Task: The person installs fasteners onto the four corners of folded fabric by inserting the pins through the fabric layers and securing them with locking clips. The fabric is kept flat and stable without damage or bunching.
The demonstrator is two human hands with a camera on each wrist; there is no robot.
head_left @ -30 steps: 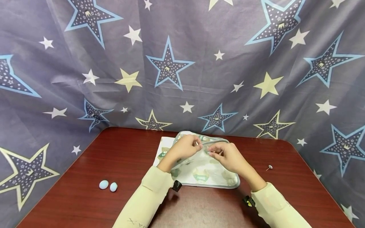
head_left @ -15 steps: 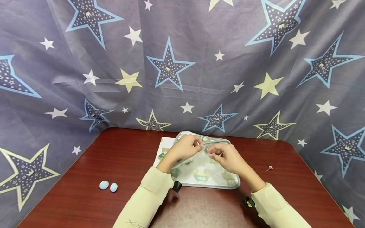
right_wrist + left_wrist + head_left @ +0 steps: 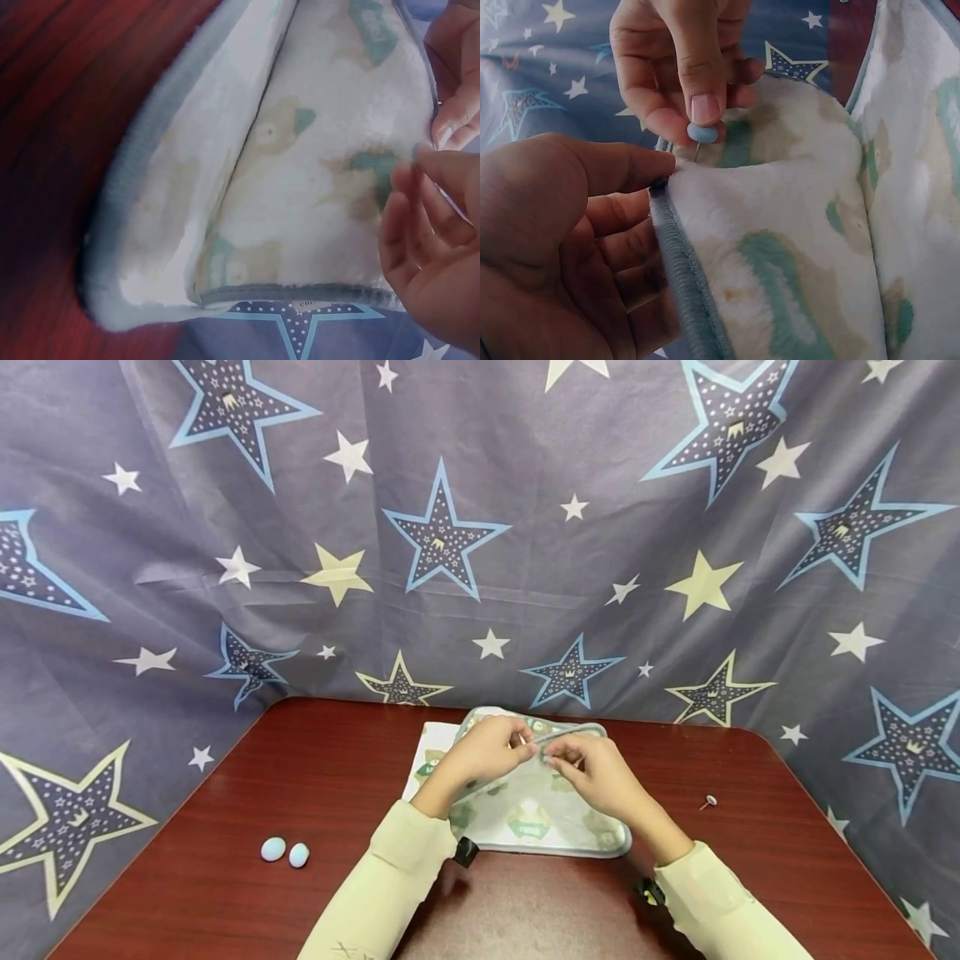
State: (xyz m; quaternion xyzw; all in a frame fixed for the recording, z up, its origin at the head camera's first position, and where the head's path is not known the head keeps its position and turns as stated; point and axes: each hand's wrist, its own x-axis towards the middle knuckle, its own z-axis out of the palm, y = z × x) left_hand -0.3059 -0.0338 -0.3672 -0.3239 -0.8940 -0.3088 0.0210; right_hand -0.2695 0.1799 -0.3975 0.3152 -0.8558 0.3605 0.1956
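A pale cloth (image 3: 528,814) with bear prints and a grey-blue bound edge lies folded in the middle of the table. My left hand (image 3: 489,750) pinches its raised bound edge between thumb and forefinger. Just beside those fingertips, my right hand (image 3: 597,770) pinches a pin (image 3: 702,133) by its rounded light-blue head. In the left wrist view the metal shaft points down, its lower end right at the cloth's fold. The right wrist view shows both hands' fingertips close together at the cloth's edge, with only a bit of the blue head (image 3: 419,154) visible.
Two small light-blue rounded caps (image 3: 273,849) lie on the dark red table (image 3: 202,877) at the left. Another pin (image 3: 711,801) with a pale head lies on the right. A star-printed curtain (image 3: 480,635) hangs behind the table.
My right fingertips have shifted very slightly beside the cloth's edge, and the raised edge has moved a little with them. My left hand keeps its pinch; the loose caps and pin lie where they were.
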